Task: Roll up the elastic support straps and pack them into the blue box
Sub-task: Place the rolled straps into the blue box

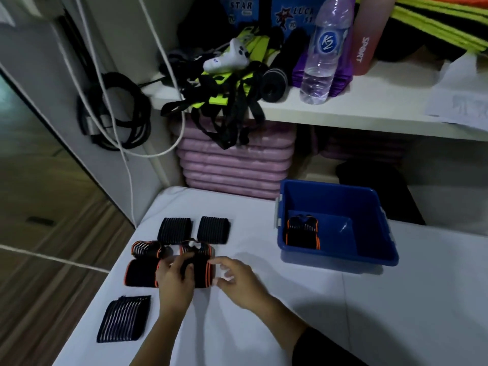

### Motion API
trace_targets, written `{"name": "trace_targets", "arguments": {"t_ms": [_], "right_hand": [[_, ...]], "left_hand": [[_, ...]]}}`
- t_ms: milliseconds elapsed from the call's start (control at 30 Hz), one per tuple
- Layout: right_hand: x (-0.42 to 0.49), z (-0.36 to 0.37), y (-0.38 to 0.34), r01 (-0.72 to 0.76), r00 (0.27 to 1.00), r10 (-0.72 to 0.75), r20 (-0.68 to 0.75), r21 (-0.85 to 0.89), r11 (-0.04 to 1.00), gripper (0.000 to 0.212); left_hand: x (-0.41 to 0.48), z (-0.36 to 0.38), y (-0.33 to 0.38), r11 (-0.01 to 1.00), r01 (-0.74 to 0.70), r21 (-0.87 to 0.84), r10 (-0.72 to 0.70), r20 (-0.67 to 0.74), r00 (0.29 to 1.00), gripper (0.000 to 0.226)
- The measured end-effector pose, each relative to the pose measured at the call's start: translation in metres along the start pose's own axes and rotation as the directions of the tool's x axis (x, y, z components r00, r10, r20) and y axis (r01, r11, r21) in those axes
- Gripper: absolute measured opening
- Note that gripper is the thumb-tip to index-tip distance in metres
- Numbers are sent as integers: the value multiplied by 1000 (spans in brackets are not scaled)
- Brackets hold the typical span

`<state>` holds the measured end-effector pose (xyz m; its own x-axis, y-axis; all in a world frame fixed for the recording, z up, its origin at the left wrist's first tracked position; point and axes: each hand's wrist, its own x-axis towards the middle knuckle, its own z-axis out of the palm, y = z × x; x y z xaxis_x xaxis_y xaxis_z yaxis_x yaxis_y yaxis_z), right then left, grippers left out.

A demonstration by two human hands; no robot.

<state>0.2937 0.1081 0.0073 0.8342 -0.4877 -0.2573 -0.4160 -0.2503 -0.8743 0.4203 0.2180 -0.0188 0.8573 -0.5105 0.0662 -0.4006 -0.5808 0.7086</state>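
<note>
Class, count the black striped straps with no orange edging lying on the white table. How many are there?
3. The far-left strap and far-right strap lie side by side; the near strap lies alone at the front left. More could be hidden.

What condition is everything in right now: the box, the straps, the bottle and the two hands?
Blue box: open, mostly empty.
Strap in box: bundled up, by its left wall.
Orange-edged strap: on the table, gripped by the left hand.
Right hand: at that strap's right edge, grip unclear.
Striped strap: lying flat, untouched.
Water bottle: upright on the shelf.
</note>
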Motion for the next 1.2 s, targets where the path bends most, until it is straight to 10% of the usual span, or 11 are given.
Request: {"name": "trace_targets", "arguments": {"t_ms": [433,767,1200], "right_hand": [[49,59,25,71,995,-74,-66,-50,996,59],[41,52,23,55,990,-39,-136,120,991,56],[-10,-98,-17,250,943,-157,-293,314,916,37]], "left_hand": [[12,-16,-40,995,-18,-99,54,368,928,47],[4,-11,-33,975,38,-219,29,298,954,42],[15,-5,121,868,-283,-409,388,200,900,41]]}}
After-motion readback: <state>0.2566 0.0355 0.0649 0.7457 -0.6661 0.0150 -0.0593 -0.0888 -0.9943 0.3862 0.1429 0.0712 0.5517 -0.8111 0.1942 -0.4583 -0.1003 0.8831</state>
